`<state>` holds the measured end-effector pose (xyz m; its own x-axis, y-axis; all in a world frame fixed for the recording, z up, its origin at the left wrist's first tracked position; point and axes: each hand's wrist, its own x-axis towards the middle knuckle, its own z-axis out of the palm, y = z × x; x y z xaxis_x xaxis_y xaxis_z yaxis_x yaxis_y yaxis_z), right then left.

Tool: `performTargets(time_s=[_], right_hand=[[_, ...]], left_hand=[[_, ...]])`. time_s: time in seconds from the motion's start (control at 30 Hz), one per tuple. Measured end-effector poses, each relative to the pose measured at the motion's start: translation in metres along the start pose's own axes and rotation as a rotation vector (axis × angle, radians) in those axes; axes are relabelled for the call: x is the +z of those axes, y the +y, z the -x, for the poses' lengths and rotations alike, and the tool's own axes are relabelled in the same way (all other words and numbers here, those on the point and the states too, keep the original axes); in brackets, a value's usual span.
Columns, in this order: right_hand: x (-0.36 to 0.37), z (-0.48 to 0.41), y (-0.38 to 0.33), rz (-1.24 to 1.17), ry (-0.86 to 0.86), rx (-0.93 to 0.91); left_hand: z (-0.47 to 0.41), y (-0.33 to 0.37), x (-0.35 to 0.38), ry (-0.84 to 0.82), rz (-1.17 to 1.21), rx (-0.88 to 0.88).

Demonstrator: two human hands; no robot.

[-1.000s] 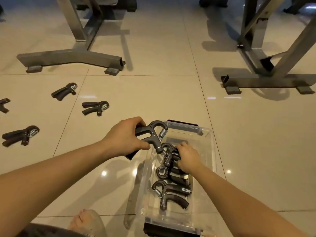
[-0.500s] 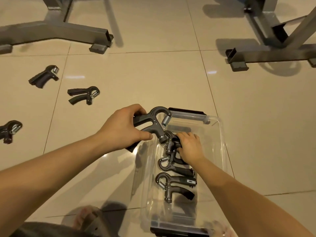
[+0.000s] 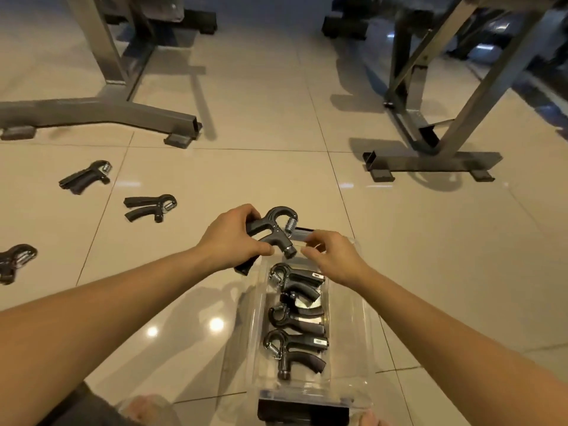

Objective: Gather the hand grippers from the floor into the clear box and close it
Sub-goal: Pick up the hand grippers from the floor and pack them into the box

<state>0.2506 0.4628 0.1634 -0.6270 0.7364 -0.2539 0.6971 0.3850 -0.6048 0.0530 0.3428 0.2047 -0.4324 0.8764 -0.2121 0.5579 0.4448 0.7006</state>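
Over the far end of the clear box (image 3: pixel 353 318) on the tiled floor (image 3: pixel 430 256), the left hand (image 3: pixel 233 241) is clenched around the handles of a dark hand gripper (image 3: pixel 276 232), spring end pointing right, while the right hand (image 3: pixel 335 256) hovers just beside it with fingers (image 3: pixel 310 241) loosely curled, grasping nothing. Three grippers (image 3: pixel 295 318) lie stacked inside the box. Three more (image 3: pixel 150 207) lie on the floor to the left, near a metal frame base (image 3: pixel 101 115).
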Motion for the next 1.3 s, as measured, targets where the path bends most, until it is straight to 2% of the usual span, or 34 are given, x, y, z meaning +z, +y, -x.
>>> performTargets(time_s=[0.2, 0.33, 0.5, 0.7, 0.83, 0.97, 1.07, 1.17, 1.3], right_hand=[[-0.044, 0.061, -0.061, -0.641, -0.043, 0.244], [-0.061, 0.080, -0.080, -0.765, 0.024, 0.217], [-0.086, 0.086, -0.078, -0.578, 0.076, 0.037], [-0.108, 0.093, -0.048, -0.323, -0.051, -0.059], [-0.115, 0.086, -0.040, -0.255, -0.112, -0.128], [-0.111, 0.076, -0.038, -0.370, -0.022, -0.159], [-0.101, 0.066, -0.037, -0.446, 0.152, -0.100], [-0.091, 0.065, -0.036, -0.209, 0.318, -0.108], [-0.077, 0.072, -0.037, 0.221, 0.280, -0.235]], left_hand=[[0.034, 0.039, 0.002, 0.125, 0.110, 0.035], [0.055, 0.059, 0.001, 0.204, 0.125, 0.081], [0.063, 0.075, -0.018, 0.148, 0.241, 0.112], [0.059, 0.092, -0.022, -0.020, 0.197, 0.120], [0.057, 0.094, -0.012, -0.014, 0.212, 0.126], [0.051, 0.090, -0.013, -0.037, 0.264, 0.106], [0.047, 0.086, -0.007, 0.008, 0.417, 0.012], [0.040, 0.079, 0.004, 0.065, 0.575, -0.103], [0.033, 0.072, 0.012, 0.067, 0.767, -0.265]])
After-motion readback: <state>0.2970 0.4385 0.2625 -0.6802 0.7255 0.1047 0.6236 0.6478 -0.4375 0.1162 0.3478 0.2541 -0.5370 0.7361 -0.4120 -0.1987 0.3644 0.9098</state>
